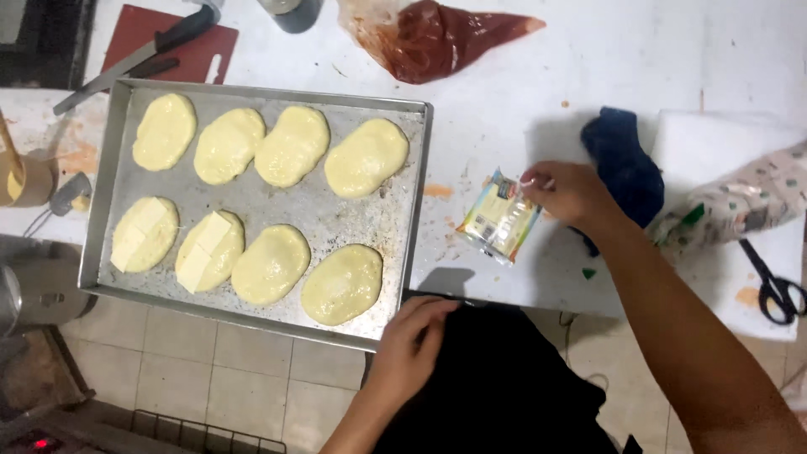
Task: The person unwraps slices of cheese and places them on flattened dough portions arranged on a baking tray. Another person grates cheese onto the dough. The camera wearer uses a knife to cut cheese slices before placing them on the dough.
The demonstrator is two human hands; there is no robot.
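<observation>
I am pinching the light, floppy cheese pack [502, 218] at its two-o'clock corner with my right hand [570, 192], my left hand [409, 342] curling loosely on black cloth [504, 378].

Pale yellow dough ovals [292, 145], grey tray [252, 202], perhaps reddish-brown sauce bag [437, 38].

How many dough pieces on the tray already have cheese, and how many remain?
Two of the eight dough ovals on the baking tray, the lower-left pair, already carry cheese slices. In hand: the right hand grips the cheese packet; the left hand rests on black cloth at the table edge. Six ovals remain bare.
</observation>
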